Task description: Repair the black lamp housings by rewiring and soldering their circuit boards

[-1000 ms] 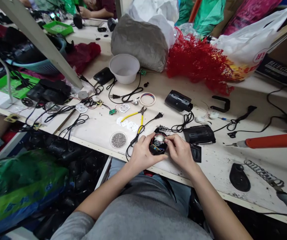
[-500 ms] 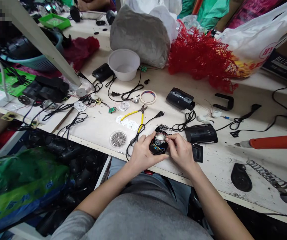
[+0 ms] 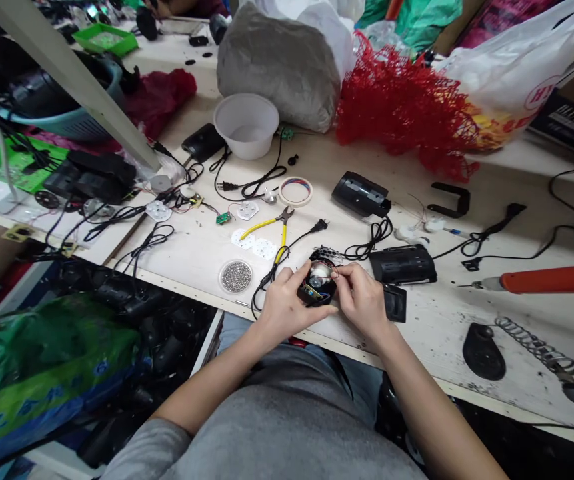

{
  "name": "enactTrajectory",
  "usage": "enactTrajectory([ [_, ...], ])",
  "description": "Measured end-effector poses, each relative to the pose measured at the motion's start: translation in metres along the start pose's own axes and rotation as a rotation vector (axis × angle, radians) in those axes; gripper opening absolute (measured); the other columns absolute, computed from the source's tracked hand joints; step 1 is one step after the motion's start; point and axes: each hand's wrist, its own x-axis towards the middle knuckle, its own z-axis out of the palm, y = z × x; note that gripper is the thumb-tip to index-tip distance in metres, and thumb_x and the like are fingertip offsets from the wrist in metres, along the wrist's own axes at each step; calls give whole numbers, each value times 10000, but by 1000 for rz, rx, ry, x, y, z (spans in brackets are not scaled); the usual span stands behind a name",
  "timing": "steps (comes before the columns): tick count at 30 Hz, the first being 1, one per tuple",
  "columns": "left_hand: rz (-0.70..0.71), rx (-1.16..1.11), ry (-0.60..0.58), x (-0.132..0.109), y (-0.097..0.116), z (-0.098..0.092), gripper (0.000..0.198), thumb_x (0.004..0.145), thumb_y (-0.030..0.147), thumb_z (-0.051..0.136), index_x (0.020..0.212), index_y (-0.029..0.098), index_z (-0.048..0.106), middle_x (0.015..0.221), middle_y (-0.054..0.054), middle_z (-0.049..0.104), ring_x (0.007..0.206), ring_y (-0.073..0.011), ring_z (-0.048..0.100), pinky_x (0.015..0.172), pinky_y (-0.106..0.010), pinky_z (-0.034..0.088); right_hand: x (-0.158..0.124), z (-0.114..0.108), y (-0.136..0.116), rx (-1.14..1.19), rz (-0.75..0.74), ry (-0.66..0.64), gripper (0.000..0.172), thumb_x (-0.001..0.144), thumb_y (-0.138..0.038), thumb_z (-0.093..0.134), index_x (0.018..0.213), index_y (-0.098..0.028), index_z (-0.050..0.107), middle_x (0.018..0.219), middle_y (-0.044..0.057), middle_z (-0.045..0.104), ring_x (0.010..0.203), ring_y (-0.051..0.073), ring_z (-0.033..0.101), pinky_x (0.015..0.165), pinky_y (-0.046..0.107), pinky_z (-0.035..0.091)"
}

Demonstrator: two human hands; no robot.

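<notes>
Black housing (image 3: 329, 292) is gripped by L hand (image 3: 283, 301), 12 o'clock from torso (image 3: 287, 407); thin wire (image 3: 331, 269) is apparently pinched by R hand (image 3: 364, 297). Placement prob. being adjusted; next, gentle fingertip control is called for.

Black housing (image 3: 327, 295), roundish, open side up, facing the wearer's head; held near the front edge of the surface (image 3: 207, 267), btwn left hand (image 3: 285, 300) & right hand (image 3: 361, 300). Can't tell if it rests on the surface or sits just above. Inside: silvery motor (image 3: 319, 275), round, approx. mid-housing, uncovered. Small circuit board (image 3: 312, 293) w/ yellowish & blue parts sits at the near-left inner wall, tilted. Thin wires (image 3: 335, 272), some reddish, loop over the motor's far side to the right rim, where right-hand fingertips pinch; exact ends too small to tell. Dark perforated piece (image 3: 327, 253) at far rim; unclear if attached.
</notes>
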Motion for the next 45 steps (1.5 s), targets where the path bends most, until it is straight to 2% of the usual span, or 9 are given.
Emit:
enactTrajectory([
  [8, -20, -22, 4, 0, 1, -2, 899, 591, 714, 815, 1309, 200, 646, 859, -30, 619, 756, -191, 664, 709, -311, 586, -4, 0, -1, 17, -16, -5, 98, 967, -153, 500, 942, -206, 579, 784, 22, 661, 677, 155, 645, 592, 265, 495],
  [16, -17, -12, 9, -1, 2, -2, 919, 596, 719, 810, 1337, 207, 630, 848, -26, 604, 746, -186, 660, 699, -301, 591, -9, 2, -4, -8, 60, 38, 80, 955, -165, 519, 940, -219, 576, 786, 23, 674, 649, 156, 636, 578, 280, 486],
  [28, -13, -21, 6, 0, 3, -1, 913, 590, 718, 815, 1322, 200, 646, 855, -29, 605, 728, -179, 658, 667, -288, 584, -8, 3, -5, -33, -14, 96, 109, 942, -114, 520, 930, -216, 557, 756, 7, 648, 641, 139, 629, 564, 258, 472],
  [38, -8, -20, -7, -1, -1, 0, 932, 598, 732, 800, 1335, 188, 631, 872, -35, 597, 769, -201, 675, 683, -312, 599, -10, 6, -2, -48, -18, 77, 103, 948, -136, 506, 930, -216, 569, 772, 25, 661, 656, 154, 641, 570, 271, 489],
  [45, -46, -58, 36, -2, -2, 5, 925, 547, 722, 832, 1286, 189, 670, 849, -36, 631, 797, -212, 684, 742, -327, 610, -14, 8, -1, -32, -8, 22, 131, 942, -135, 468, 901, -222, 558, 774, 32, 647, 691, 169, 641, 601, 279, 492],
])
